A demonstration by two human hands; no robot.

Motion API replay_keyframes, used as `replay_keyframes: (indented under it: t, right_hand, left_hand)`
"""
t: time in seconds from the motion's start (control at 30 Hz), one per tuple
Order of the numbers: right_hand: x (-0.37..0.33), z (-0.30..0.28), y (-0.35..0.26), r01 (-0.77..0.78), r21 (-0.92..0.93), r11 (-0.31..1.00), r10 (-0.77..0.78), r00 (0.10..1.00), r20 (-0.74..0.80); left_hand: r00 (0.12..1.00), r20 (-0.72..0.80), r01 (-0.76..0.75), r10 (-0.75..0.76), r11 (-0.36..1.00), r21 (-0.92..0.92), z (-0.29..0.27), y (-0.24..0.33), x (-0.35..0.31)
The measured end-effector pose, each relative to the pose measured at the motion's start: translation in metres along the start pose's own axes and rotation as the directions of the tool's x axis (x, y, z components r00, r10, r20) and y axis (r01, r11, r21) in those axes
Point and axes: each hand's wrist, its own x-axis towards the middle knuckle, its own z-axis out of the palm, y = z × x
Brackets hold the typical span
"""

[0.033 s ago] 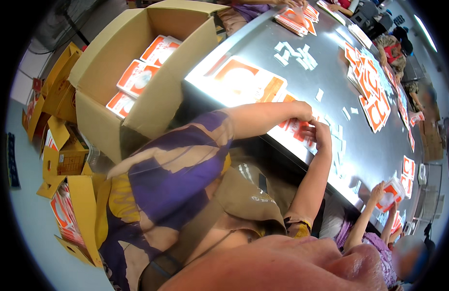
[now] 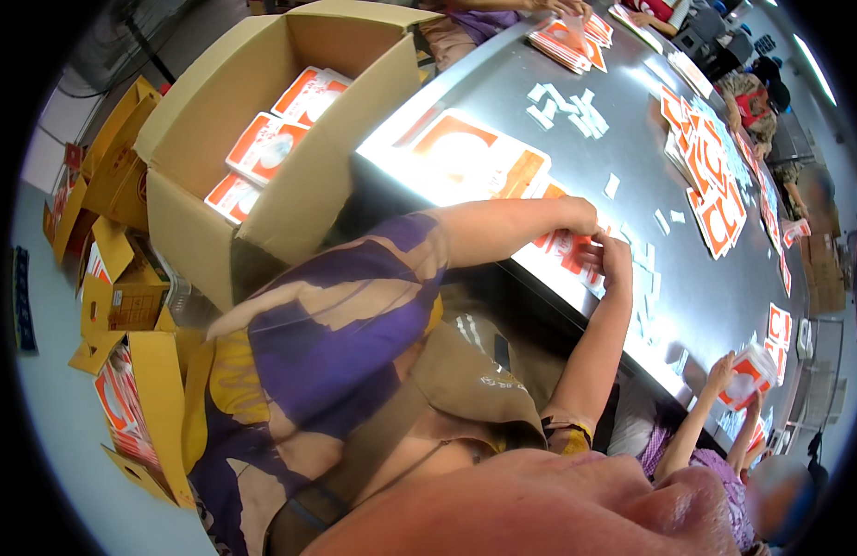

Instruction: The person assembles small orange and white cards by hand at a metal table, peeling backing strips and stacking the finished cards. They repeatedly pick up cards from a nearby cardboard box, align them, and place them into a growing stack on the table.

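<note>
My left hand (image 2: 577, 215) and my right hand (image 2: 615, 259) meet at the near edge of the metal table, fingertips almost touching. The left one is closed, fingers curled down; whatever is in its grip is hidden. The right has its fingers bent inward toward the left, also closed on something too small to make out. Directly beneath both lies an orange-and-white flat packet (image 2: 566, 250), partly covered by them. Left of it, more orange-and-white packets (image 2: 452, 148) lie flat in bright glare. Small white sachets (image 2: 646, 278) are scattered just right of my right hand.
A big open cardboard box (image 2: 294, 199) holding packets stands left of the table, with smaller yellow cartons (image 2: 160, 408) beyond it. Further sachets (image 2: 569, 109) and a heap of packets (image 2: 711, 176) lie across the table (image 2: 632, 139). A co-worker's hands (image 2: 722, 372) hold packets at right.
My hands keep nearly the same pose. At the right, the co-worker's packets have tilted slightly. The whole view has shifted a little.
</note>
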Motion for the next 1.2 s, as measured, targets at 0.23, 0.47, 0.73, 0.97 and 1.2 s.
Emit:
replay_keyframes:
  t: [0.23,0.47,0.73,0.97,1.2]
  right_hand:
    - [0.017,-0.005,0.016,0.06,-0.127,0.99,-0.084,0.979,-0.187]
    - [0.01,-0.007,0.008,0.043,0.098,0.994,-0.037,0.997,-0.065]
    - [0.021,-0.015,0.017,0.012,0.148,0.989,-0.013,1.0,0.003]
    - [0.015,0.0,0.018,0.169,-0.23,0.958,-0.191,0.979,-0.077]
    - [0.014,-0.007,0.022,0.359,-0.249,0.9,-0.398,0.909,-0.127]
  left_hand:
    - [0.999,0.028,0.036,-0.036,0.999,0.0,0.003,-0.005,0.006]
    - [0.998,0.063,0.029,-0.026,0.998,-0.047,-0.01,0.004,-0.012]
    - [0.985,0.155,0.099,-0.075,0.983,-0.155,-0.006,-0.001,0.003]
    - [0.999,0.001,0.034,-0.036,0.954,-0.298,-0.013,0.001,-0.013]
    - [1.0,-0.023,-0.014,0.007,0.956,-0.293,-0.016,0.001,-0.001]
